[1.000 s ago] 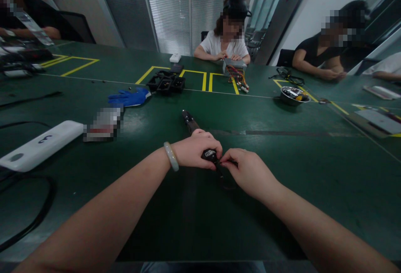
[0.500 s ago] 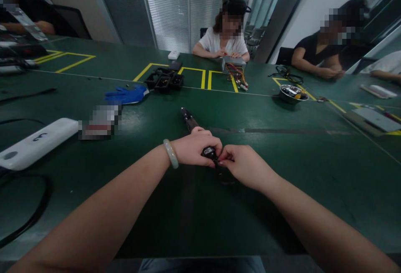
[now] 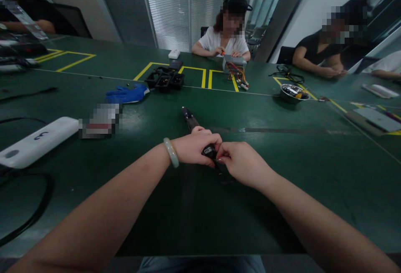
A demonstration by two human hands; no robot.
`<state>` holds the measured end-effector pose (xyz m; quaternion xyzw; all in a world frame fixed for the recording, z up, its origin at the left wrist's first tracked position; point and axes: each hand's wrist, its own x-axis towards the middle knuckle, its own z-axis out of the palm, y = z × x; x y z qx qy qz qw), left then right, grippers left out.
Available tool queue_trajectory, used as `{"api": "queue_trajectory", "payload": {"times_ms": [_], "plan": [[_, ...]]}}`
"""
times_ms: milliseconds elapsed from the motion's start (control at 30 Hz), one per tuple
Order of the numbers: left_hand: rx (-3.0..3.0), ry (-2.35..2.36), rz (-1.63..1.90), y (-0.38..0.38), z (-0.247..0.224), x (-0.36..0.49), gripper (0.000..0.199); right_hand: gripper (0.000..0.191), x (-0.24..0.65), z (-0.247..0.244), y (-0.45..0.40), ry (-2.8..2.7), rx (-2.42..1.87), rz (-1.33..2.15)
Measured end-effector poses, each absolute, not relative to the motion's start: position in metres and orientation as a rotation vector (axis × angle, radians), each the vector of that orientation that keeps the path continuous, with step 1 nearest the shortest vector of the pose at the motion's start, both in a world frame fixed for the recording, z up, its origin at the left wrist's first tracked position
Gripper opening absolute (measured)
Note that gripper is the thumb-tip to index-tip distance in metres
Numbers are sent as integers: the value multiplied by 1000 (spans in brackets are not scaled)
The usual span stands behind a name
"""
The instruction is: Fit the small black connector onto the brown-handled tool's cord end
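Observation:
My left hand (image 3: 196, 146), with a pale bangle at the wrist, is wrapped around a black electric screwdriver (image 3: 189, 118) low over the green table. Its narrow metal-collared tip points away from me, and its round, labelled rear end faces me between thumb and forefinger. My right hand (image 3: 242, 162) is closed in a pinch at that rear end, touching the left fingertips. A thin dark cable (image 3: 220, 172) trails below the pinch; the right fingers mostly hide the exact spot they grip.
On the left lie a white power strip-like case (image 3: 40, 141), a blurred-out flat item (image 3: 102, 120) and a blue glove (image 3: 127, 94). Farther back are black frames (image 3: 164, 80), a metal bowl (image 3: 293, 93) and a grey box with wires (image 3: 234, 64). Co-workers sit across the table.
My right hand has shifted very slightly up and left against the tool's end. Across the table, a co-worker's hand now shows a small orange item.

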<state>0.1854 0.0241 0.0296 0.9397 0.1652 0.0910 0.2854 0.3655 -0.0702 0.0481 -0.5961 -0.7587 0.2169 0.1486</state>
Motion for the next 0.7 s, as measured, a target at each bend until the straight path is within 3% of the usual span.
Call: {"api": "queue_trajectory", "payload": {"times_ms": [200, 700], "plan": [[2503, 487, 261, 23, 28, 186, 48, 13, 363, 44, -73, -2132, -1759, 592], [2490, 462, 270, 24, 28, 185, 49, 17, 377, 46, -75, -2762, -1211, 134]]}}
